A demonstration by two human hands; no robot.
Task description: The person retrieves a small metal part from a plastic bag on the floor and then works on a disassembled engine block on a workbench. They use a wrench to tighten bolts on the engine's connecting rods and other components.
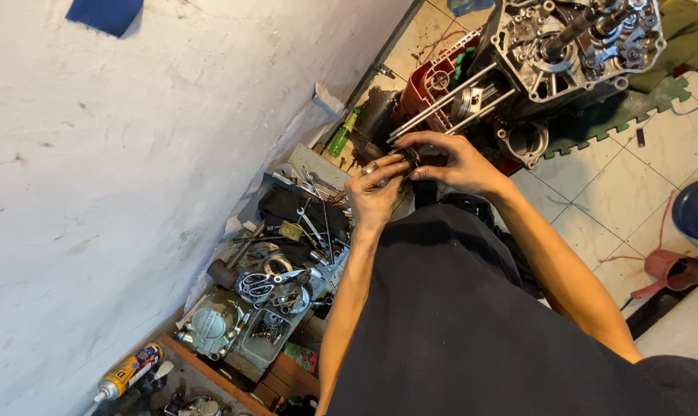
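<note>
A small dark round metal part (pixel 407 156) sits pinched between both hands' fingertips.

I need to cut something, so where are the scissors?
In the head view, the scissors lie in the tool pile along the wall, left of the left forearm, above a grey round engine cover.

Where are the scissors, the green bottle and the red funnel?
scissors (pixel 258 286), head view, on the finger loops.
green bottle (pixel 342 135), head view, middle of its body.
red funnel (pixel 674 270), head view, on its cone wall.
</note>
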